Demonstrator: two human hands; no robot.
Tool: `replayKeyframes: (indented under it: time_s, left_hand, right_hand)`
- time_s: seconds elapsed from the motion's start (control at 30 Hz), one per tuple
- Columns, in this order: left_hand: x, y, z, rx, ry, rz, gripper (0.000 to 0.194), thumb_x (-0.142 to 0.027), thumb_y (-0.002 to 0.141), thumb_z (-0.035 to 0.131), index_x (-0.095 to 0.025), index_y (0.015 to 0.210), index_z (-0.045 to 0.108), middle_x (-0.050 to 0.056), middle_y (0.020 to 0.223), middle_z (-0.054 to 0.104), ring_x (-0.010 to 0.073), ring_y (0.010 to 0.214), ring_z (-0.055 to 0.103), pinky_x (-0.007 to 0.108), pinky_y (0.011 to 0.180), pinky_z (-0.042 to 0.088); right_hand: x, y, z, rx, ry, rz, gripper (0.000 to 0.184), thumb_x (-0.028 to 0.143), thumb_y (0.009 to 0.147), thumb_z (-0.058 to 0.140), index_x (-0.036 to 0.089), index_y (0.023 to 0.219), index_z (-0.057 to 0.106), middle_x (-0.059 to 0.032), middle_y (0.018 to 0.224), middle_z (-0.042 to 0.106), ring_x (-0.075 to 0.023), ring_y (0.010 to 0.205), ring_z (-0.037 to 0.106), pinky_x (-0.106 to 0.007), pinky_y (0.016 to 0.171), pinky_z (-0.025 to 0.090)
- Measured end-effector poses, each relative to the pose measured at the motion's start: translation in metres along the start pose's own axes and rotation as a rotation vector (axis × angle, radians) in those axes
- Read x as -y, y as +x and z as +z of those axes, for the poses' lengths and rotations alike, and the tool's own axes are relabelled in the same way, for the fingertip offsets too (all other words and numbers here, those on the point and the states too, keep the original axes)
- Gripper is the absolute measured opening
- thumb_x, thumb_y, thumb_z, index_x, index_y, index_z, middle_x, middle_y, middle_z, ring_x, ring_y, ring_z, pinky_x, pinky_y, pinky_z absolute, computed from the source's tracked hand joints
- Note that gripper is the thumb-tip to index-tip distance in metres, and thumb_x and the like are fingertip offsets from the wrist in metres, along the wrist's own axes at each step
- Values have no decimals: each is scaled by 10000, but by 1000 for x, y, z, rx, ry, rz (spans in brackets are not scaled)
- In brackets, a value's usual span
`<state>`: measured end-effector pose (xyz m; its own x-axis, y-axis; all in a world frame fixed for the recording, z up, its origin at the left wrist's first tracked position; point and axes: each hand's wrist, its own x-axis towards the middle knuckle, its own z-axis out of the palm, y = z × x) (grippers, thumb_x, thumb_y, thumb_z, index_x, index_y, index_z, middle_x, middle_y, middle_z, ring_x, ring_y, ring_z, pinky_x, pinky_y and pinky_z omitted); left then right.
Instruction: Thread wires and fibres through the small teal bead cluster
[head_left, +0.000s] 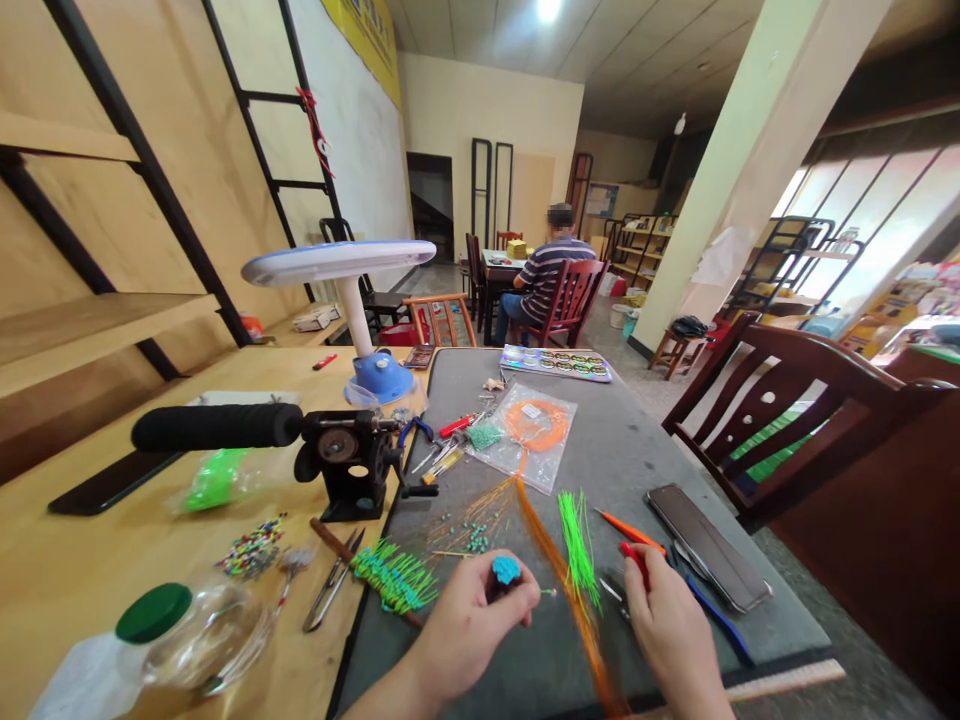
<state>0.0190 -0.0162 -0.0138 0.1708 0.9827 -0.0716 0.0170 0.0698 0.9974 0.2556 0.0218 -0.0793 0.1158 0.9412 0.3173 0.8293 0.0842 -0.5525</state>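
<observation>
Two hands are working low over the grey-topped counter (pixel 645 450). The left hand (pixel 465 630) is pinching a teal beaded cluster (pixel 506 570) between thumb and fingers, a thin wire sticking out beyond them. The right hand (pixel 667 630) is closing around a red handle (pixel 634 560) of a small tool, its exact kind hidden by the fingers. Lying nearby are neon-green strands (pixel 577 545) and orange strands (pixel 562 585) between the hands, with teal-beaded stems (pixel 394 578) left of them and scissors (pixel 334 580) just beside those. A person in a striped shirt (pixel 547 285) is sitting at a far table (pixel 502 262).
</observation>
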Motion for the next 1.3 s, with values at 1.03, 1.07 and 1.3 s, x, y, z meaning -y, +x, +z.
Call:
replayKeyframes:
  time_s: [1.03, 1.07, 1.3]
  left_hand:
    - [16, 6, 1, -37, 66, 63, 168, -204, 747, 620, -178, 895, 544, -26, 679, 537, 126, 632, 496, 223, 604, 401]
    - [16, 6, 0, -26, 59, 57, 169, -203, 746, 620, -176, 893, 542, -26, 675, 537, 128, 634, 498, 224, 606, 403]
    - [17, 5, -7, -12, 181, 13, 268, -202, 633, 732, -161, 874, 622, 10, 765, 621, 122, 615, 491, 228, 589, 390]
  right_hand:
    - [85, -19, 0, -12, -15, -742, 241, 116, 831, 490, 263, 969, 624, -37, 1121, 643, -250, 1137, 503, -454, 930, 404]
    - [85, -19, -1, -3, -20, -752, 242, 120, 832, 496, 271, 971, 624, -26, 1108, 651, -249, 1135, 505, -463, 946, 387]
    - [76, -18, 1, 30, -17, -653, 131, 181, 828, 543, 280, 873, 616, -3, 1040, 680, -271, 1086, 533, -524, 955, 335]
